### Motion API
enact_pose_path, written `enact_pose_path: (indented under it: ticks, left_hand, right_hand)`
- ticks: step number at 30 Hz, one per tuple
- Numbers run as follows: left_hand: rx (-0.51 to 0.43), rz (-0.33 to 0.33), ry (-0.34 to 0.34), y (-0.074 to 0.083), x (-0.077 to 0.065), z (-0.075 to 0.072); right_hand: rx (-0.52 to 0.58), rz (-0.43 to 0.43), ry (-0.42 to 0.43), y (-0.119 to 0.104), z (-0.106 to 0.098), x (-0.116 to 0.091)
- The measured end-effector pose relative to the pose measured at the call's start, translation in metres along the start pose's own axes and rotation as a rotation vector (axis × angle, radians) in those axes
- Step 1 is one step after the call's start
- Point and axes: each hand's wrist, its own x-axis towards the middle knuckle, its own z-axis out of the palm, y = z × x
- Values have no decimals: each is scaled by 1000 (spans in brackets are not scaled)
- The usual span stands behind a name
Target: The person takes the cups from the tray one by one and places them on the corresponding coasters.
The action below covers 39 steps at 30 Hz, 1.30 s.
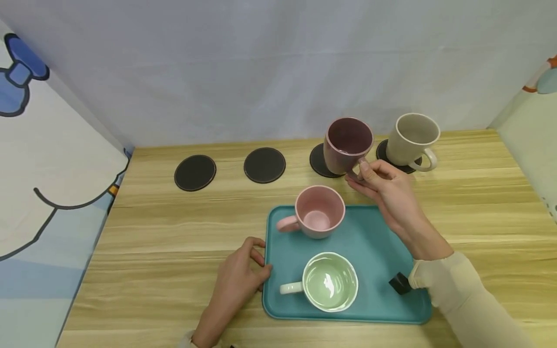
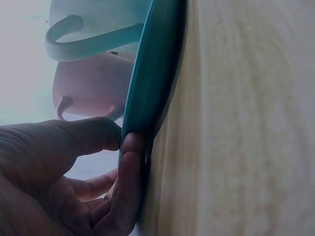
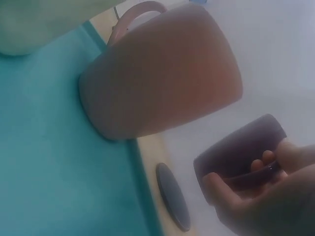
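My right hand (image 1: 393, 195) grips the handle of a dark mauve mug (image 1: 347, 145) over the third black coaster (image 1: 319, 166) from the left. In the right wrist view the mug (image 3: 241, 150) seems slightly above a coaster (image 3: 173, 196). With my left hand (image 1: 241, 273) I pinch the left rim of a teal tray (image 1: 378, 309), thumb on top and fingers at its outer side. A pink mug (image 1: 319, 212) and a light green cup (image 1: 330, 282) stand on the tray, handles pointing left.
A cream mug (image 1: 409, 140) stands on the rightmost coaster (image 1: 383, 151), close to my right hand. Two bare coasters, one far left (image 1: 195, 172) and another beside it (image 1: 264, 165), lie on the wooden table (image 1: 165, 241). A pale cloth wall (image 1: 261, 72) rises behind.
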Motion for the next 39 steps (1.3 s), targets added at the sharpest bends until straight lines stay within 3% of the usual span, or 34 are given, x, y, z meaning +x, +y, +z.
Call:
enact_pose_path:
  ticks: [18,25,39]
  left_hand:
    - [-34,-8,-7,0,0,-1]
    - [-23,2,3,0,-1,-1]
    - [-41,4,5,0,-2,-1]
  right_hand:
    - [48,11,104,26,14,31]
    - [84,41,130,32,15,36]
    - [47,76,176,37,15,39]
